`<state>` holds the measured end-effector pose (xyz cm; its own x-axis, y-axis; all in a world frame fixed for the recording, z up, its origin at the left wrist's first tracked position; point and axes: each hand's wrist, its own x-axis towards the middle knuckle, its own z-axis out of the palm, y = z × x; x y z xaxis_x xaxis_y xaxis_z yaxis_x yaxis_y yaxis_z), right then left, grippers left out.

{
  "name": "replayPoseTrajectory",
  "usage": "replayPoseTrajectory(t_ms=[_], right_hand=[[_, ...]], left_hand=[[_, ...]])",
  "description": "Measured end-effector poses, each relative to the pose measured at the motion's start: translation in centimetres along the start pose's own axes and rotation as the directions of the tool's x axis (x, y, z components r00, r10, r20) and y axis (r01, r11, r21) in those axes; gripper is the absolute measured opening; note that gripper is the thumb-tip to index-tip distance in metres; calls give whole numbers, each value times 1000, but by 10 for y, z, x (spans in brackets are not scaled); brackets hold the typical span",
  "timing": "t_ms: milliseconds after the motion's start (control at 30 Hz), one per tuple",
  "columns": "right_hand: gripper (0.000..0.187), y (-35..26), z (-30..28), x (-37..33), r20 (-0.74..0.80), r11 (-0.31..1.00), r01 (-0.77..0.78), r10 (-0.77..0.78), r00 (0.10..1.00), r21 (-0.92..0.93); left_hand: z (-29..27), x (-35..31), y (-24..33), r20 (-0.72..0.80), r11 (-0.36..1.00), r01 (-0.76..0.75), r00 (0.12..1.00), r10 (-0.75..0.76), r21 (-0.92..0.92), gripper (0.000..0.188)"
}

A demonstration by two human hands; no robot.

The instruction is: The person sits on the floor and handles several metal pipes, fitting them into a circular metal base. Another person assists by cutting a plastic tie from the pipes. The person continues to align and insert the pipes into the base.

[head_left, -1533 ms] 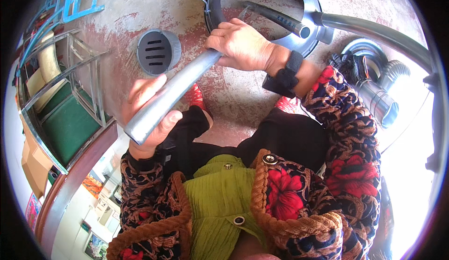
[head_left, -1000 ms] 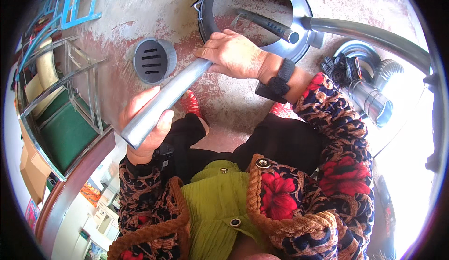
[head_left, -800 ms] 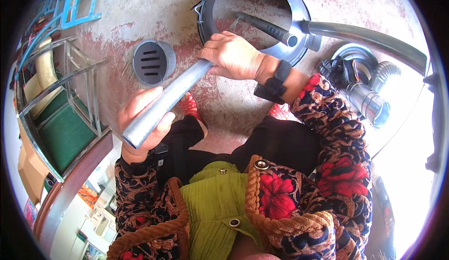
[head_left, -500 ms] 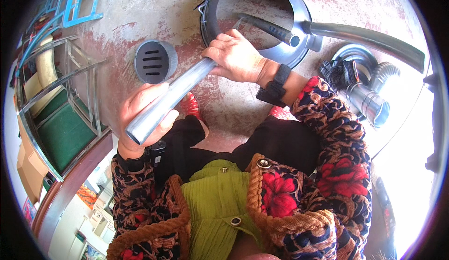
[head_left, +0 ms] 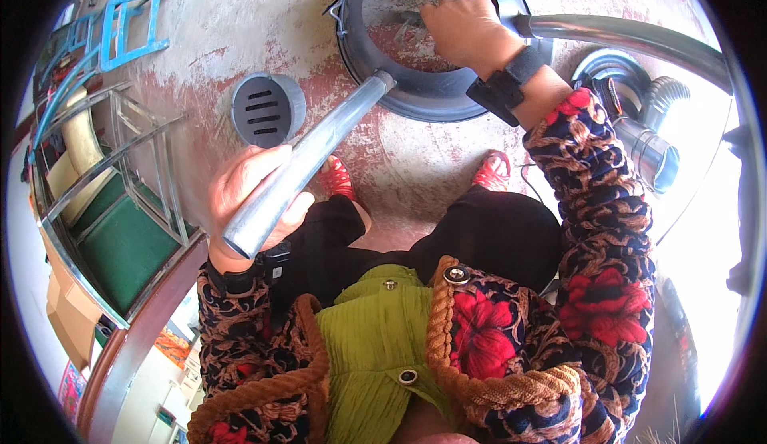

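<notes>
My left hand (head_left: 254, 192) is wrapped round the lower part of a grey metal tube (head_left: 323, 148). The tube slants up and away to the right, its far end overlapping the near rim of a large dark metal ring (head_left: 431, 99) on the floor. Reaching over the ring's opening, my right hand (head_left: 473, 32) is closed with the fingers curled under. A small dark tip (head_left: 411, 18) pokes out beside its knuckles, where a dark tube lay earlier. Whatever is inside that grip is hidden by the hand.
A curved metal pipe (head_left: 631, 30) runs right from the ring. Beyond my right sleeve lie a metal elbow duct (head_left: 665, 108) and a short shiny duct (head_left: 651, 152). A slotted grey cup (head_left: 268, 110) stands left, near a metal-framed green chair (head_left: 128, 244) and blue frame (head_left: 137, 28).
My right hand has let go of the grey tube and moved up and right, over the dark tube in the ring. My left hand still holds the grey tube, almost in place.
</notes>
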<state>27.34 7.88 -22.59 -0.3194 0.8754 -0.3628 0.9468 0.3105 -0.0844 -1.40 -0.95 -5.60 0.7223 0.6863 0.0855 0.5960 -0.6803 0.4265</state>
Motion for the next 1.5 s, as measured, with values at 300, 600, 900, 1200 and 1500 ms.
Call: replayPoseTrajectory(t_ms=[300,600,900,1200,1500], right_hand=[[31,34,-19,-35,-109,989,109,-98,989,102],[43,63,-61,-120,-36,541,61,-56,998,839],[60,29,-66,-129,-78,-159,60,-109,991,985],[56,7,-82,-101,-141,-298,132,-11,990,945],[59,23,-127,-51,-402,-215,415,106,910,884]], left_hand=[[5,1,-5,-80,995,-58,995,52,-79,44],[6,13,-5,-174,965,-61,985,16,-254,29],[3,9,-8,-137,944,-28,990,-18,-329,32],[-2,5,-5,-95,915,54,990,-100,-400,31],[-4,4,-2,-28,887,88,993,-113,-453,35]])
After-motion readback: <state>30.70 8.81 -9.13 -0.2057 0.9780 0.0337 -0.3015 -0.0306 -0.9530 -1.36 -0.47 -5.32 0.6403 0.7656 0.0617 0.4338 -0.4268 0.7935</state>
